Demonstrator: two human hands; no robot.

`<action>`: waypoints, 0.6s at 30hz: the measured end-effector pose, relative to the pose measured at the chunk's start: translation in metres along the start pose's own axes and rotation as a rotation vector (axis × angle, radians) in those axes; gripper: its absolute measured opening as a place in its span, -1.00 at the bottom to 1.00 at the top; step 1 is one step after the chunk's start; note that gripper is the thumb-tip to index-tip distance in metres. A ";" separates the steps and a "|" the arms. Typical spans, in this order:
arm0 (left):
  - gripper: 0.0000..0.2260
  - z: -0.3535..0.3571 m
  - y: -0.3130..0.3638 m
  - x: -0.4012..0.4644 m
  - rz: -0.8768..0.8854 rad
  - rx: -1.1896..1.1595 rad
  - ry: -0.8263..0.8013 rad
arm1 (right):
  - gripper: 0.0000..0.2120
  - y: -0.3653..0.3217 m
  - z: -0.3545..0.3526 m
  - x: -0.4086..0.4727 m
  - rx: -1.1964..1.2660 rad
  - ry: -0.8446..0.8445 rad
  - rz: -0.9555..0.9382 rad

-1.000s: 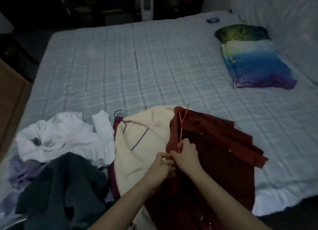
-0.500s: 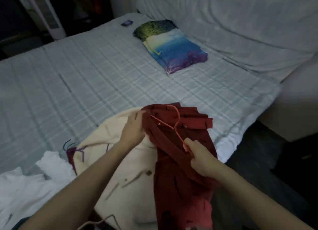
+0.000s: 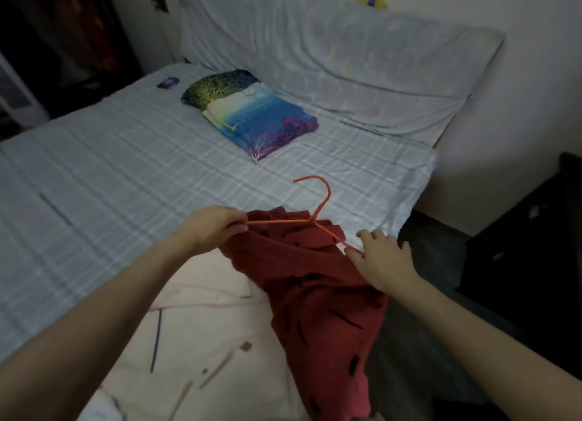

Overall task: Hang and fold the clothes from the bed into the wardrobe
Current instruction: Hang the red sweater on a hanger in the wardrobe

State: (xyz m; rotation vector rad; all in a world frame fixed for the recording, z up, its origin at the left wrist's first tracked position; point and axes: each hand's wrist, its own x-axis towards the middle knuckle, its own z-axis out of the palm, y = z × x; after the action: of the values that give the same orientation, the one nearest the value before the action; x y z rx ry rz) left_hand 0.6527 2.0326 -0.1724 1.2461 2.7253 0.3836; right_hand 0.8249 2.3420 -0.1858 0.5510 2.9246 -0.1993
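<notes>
A dark red garment (image 3: 318, 297) hangs over the near right corner of the bed (image 3: 132, 156), draped on a thin red hanger (image 3: 315, 212) whose hook points up. My left hand (image 3: 214, 228) pinches the hanger's left end together with the red cloth. My right hand (image 3: 382, 260) is at the hanger's right end with its fingers spread; the thumb touches the wire. A cream garment (image 3: 201, 326) lies under my left forearm.
A colourful folded cloth (image 3: 252, 115) and a small dark object (image 3: 168, 82) lie on the far part of the checked sheet. A sheet-covered headboard (image 3: 340, 61) stands behind. Dark furniture (image 3: 529, 250) is at the right, a dark opening (image 3: 63, 33) at top left.
The view has swung right and the white and dark clothes have left the frame. Both hands spread apart along the hanger, its hook now stands up, and my right hand's fingers have loosened.
</notes>
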 end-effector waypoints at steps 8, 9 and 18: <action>-0.86 -0.113 0.021 -0.011 -0.093 -0.041 0.037 | -0.25 -0.029 -0.066 0.041 0.281 0.005 0.106; -0.85 -0.132 0.027 -0.014 -0.134 -0.080 0.037 | -0.28 -0.035 -0.078 0.046 0.294 0.045 0.070; -0.75 -0.278 0.068 -0.060 -0.140 0.066 0.392 | -0.73 -0.057 -0.226 0.060 0.526 0.551 -0.379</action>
State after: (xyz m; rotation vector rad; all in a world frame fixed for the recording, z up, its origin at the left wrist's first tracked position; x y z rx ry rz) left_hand 0.6819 1.9804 0.1142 1.0814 3.1533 0.5808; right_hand 0.7192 2.3463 0.0307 0.0988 3.4912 -1.0362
